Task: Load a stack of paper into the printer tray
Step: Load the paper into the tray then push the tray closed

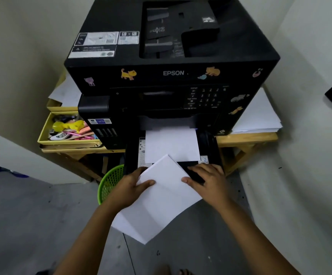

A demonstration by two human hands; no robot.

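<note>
A black Epson printer (pixel 171 74) with cartoon stickers stands on a wooden table. Its paper tray (pixel 210 147) is pulled out toward me, with white sheets (pixel 171 144) lying inside. I hold a stack of white paper (pixel 161 203) in front of the tray, turned at an angle, its far corner over the tray's front edge. My left hand (pixel 130 188) grips the stack's left edge, thumb on top. My right hand (pixel 206 180) rests against the stack's right edge, its fingers on the tray's front rim.
A yellow box (pixel 44 133) of stationery sits left of the printer. A pile of white sheets (pixel 260 116) lies to the printer's right on the wooden table (pixel 246 138). A green mesh basket (pixel 109 181) stands on the floor under the tray's left side. Walls close in on both sides.
</note>
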